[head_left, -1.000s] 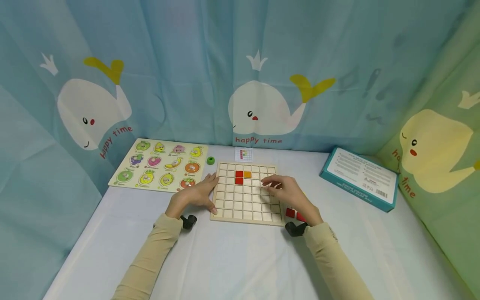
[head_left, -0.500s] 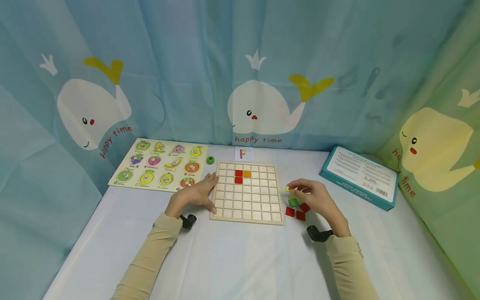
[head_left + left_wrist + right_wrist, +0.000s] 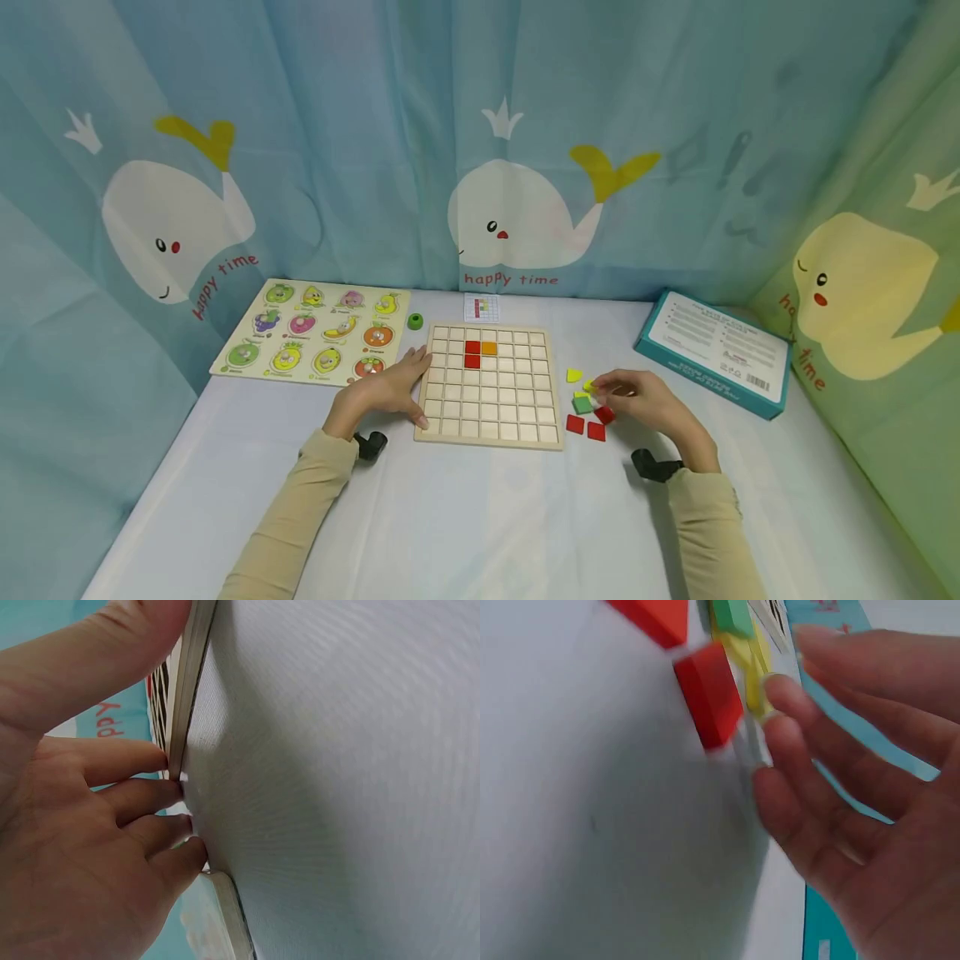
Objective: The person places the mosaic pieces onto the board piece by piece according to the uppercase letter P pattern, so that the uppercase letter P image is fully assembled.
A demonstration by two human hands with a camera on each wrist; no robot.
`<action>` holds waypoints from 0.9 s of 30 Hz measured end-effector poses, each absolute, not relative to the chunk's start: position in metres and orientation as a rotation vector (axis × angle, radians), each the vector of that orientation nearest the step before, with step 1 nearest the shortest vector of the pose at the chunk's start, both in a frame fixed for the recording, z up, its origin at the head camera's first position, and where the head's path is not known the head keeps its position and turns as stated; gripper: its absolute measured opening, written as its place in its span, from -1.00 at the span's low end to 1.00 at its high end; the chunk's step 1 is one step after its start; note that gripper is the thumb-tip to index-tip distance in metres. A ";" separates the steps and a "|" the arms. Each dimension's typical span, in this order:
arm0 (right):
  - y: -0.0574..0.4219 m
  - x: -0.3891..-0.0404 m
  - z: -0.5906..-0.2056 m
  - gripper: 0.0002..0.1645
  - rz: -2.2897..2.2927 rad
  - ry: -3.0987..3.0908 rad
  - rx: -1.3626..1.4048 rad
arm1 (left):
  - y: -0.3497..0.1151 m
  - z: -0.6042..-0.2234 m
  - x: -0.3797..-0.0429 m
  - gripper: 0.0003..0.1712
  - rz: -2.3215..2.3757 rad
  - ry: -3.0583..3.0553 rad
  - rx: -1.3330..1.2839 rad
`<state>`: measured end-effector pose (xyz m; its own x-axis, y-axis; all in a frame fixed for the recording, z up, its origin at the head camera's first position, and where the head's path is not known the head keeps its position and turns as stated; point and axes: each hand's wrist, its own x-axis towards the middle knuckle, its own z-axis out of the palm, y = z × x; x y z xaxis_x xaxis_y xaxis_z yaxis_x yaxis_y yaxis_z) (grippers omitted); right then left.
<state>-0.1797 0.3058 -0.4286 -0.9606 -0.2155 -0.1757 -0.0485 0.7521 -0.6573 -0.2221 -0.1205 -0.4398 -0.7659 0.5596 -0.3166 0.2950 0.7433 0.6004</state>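
A wooden grid board [image 3: 489, 444] lies mid-table, with two red tiles [image 3: 472, 360] and an orange tile [image 3: 489, 348] in its cells. My left hand [image 3: 386, 387] steadies the board's left edge, its thumb at the near corner and its fingers farther up; the left wrist view shows the thumb [image 3: 142, 645] against the rim. Right of the board, my right hand [image 3: 645, 400] reaches over loose tiles, fingers extended. Its fingertips meet a yellow tile [image 3: 588, 386]. Close by are a green tile [image 3: 582, 405], another yellow tile [image 3: 574, 376] and several red tiles [image 3: 709, 694].
A fruit puzzle board [image 3: 307, 333] lies at the left, with a small green ring-like piece [image 3: 416, 321] beside it. Behind the grid board is a printed pattern card [image 3: 482, 308]. A teal box [image 3: 716, 354] rests at the back right, before the whale-print curtain [image 3: 360, 167].
My right hand has moved right, from over the board to the loose tiles. A yellow tile at its fingertips half a second ago now lies apart. The left hand stays at the board's edge.
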 end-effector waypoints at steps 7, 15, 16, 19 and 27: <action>0.329 -0.176 -0.430 -0.52 -1.018 2.564 -0.155 | -0.118 -0.440 -0.222 0.36 0.732 2.452 0.647; 0.338 -0.179 -0.439 -0.52 -1.135 2.499 -0.204 | -0.118 -0.441 -0.220 0.36 0.757 2.449 0.626; 0.338 -0.179 -0.441 -0.52 -1.136 2.497 -0.213 | -0.118 -0.441 -0.219 0.37 0.756 2.446 0.623; 0.338 -0.178 -0.444 -0.54 -1.132 2.501 -0.230 | -0.118 -0.443 -0.218 0.38 0.746 2.445 0.625; 0.332 -0.178 -0.444 -0.64 -1.099 2.565 -0.204 | -0.119 -0.441 -0.219 0.37 0.755 2.459 0.624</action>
